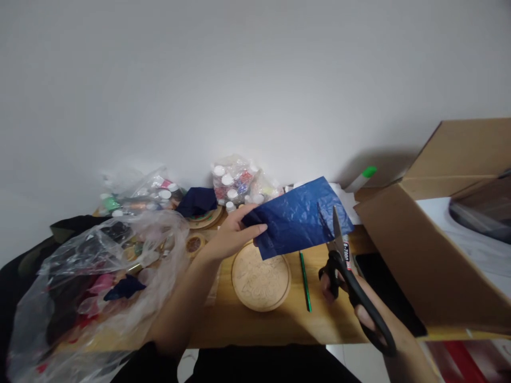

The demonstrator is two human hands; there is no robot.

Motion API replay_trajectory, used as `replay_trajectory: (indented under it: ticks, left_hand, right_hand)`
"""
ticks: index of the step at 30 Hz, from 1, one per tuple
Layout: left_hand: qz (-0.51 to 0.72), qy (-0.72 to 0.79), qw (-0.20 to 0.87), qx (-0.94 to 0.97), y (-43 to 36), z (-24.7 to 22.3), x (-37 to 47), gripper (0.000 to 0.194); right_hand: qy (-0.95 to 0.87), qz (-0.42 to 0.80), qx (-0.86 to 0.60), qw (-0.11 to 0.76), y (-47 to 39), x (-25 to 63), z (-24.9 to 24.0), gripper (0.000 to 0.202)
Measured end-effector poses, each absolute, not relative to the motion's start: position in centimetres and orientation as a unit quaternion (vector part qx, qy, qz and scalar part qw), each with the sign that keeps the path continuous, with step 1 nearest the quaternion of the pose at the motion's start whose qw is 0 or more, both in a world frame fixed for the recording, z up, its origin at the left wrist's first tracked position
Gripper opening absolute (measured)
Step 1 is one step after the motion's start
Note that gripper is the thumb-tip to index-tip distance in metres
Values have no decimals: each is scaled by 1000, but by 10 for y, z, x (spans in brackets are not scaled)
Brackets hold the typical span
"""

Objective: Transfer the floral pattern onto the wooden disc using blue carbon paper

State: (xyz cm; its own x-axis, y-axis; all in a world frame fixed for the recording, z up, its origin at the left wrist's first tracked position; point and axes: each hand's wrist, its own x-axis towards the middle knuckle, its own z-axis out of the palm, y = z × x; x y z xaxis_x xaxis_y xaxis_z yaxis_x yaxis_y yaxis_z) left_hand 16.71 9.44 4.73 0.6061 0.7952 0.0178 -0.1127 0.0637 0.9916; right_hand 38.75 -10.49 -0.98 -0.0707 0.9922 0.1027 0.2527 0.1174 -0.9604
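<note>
My left hand (239, 229) pinches the left end of a dark blue sheet (295, 218), thin and slightly creased, and holds it up above the table. In my right hand (365, 303) is a pair of scissors (351, 279) with black handles, its blades parted at the sheet's right end. One blade lies in front of the sheet; the other seems to be behind it. Below the sheet a round wooden disc (261, 282) with a faint line drawing lies on the table. A green pencil-like stick (305, 282) rests to the right of the disc.
A clear plastic bag (159, 239) of scraps stands at left. Bagged bottles with white caps (235, 181) sit by the wall, beside folded dark blue material (197, 202). To the right are an open cardboard box (431, 271), a black flat object (383, 282) and a green-capped marker (361, 179).
</note>
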Motion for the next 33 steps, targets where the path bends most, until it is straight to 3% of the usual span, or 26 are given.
replay_trajectory:
  ticks: [7,11,19,28,33]
  left_hand:
    - [349,302,701,543,82,46,175,36]
    - [258,309,763,505,58,33,181,29]
    - [238,367,688,578,50,46,179,26]
    - [325,366,613,620,57,48,183,14]
    - [335,359,584,646,61,52,182,26]
  right_hand:
    - [-584,428,-523,449,-104,390,-15,52]
    - [-576,420,-529,460,-103,388,-21,54]
    - [-563,444,-505,480,-101,385,-20,49]
    - [-591,477,-530,377,-101,374,5,51]
    - [-624,477,-525,328,-91,376,16,52]
